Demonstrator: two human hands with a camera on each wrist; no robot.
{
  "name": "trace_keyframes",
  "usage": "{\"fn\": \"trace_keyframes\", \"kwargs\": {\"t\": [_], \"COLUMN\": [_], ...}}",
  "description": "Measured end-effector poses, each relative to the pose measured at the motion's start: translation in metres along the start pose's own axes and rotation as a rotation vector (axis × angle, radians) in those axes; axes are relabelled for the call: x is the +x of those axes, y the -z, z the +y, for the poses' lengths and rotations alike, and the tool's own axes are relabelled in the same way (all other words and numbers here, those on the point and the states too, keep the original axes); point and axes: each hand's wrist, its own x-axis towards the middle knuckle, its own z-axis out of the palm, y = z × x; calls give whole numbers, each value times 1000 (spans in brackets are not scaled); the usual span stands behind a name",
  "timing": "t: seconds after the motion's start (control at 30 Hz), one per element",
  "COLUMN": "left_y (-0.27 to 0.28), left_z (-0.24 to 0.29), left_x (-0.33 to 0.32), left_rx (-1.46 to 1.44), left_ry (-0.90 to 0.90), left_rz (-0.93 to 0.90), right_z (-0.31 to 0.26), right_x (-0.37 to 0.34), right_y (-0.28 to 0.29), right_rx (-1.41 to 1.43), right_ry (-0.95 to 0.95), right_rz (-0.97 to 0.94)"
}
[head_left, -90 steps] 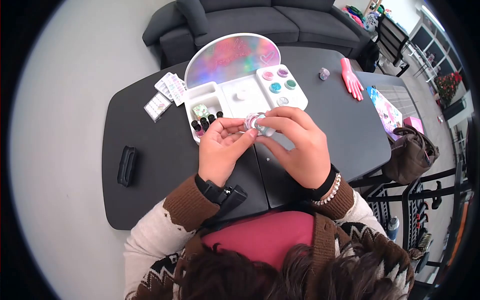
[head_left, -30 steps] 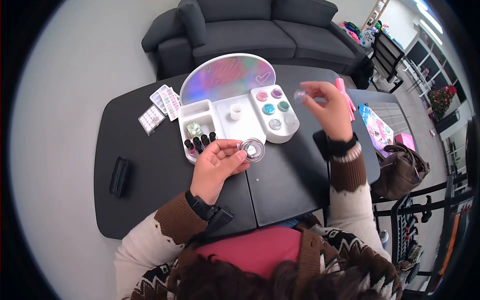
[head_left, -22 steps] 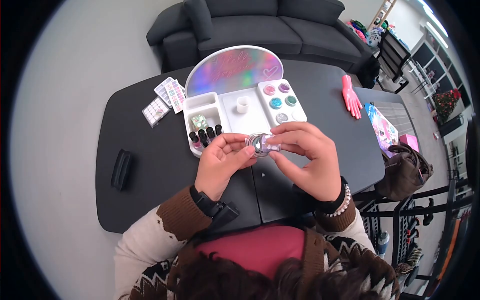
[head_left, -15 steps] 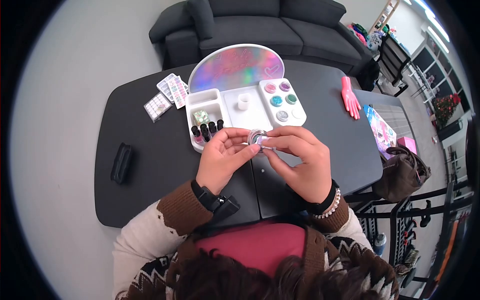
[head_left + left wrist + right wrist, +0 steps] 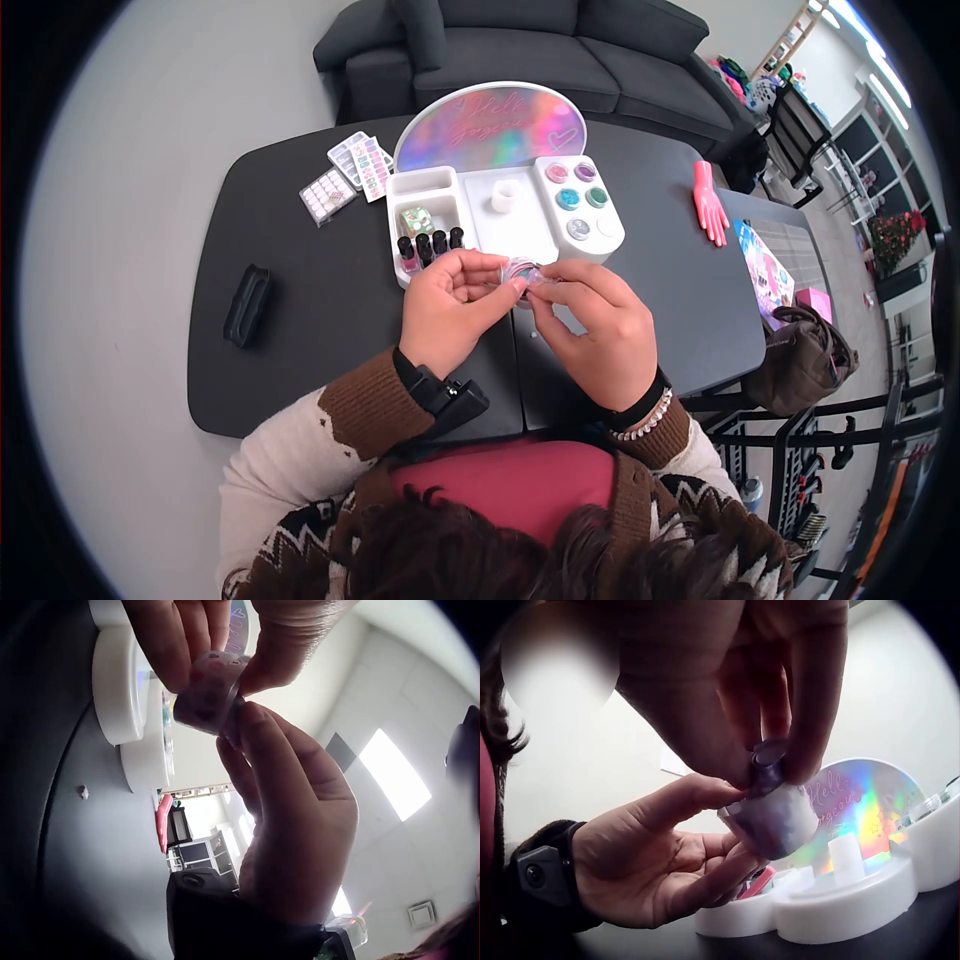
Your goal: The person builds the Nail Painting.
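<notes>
Above the table's front middle, the left hand (image 5: 450, 312) grips a small clear round container (image 5: 521, 270) by its side. In the right wrist view this container (image 5: 772, 823) looks cup-shaped, with the left hand's (image 5: 660, 855) thumb and fingers around it. The right hand (image 5: 600, 325) pinches a small shiny piece (image 5: 766, 769) at the container's top. In the left wrist view the right hand (image 5: 292, 802) meets the container (image 5: 210, 690) with thumb and fingertips. What lies inside the container is not clear.
Behind the hands stands a white organizer (image 5: 510, 235) with a shiny backboard (image 5: 490, 130), glitter pots and dark-capped bottles (image 5: 423, 248). Nail sheets (image 5: 370, 168), a black case (image 5: 247, 305), a pink hand model (image 5: 709, 205) and a small crumb (image 5: 83, 792) lie on the table.
The right hand was off to the right with a small piece, then came back to the container in the left hand. Its fingertips now sit closer against the container.
</notes>
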Motion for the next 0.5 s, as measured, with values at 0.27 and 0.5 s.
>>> {"fn": "trace_keyframes", "kwargs": {"t": [0.27,0.5], "left_y": [-2,-1], "left_z": [-2,-3], "left_x": [-1,-1], "left_rx": [26,21], "left_ry": [-8,-14], "left_rz": [19,22], "right_z": [0,-7], "right_x": [-5,-2], "right_y": [-1,3], "right_rx": [-42,-23], "right_ry": [31,21], "right_rz": [-36,-57]}}
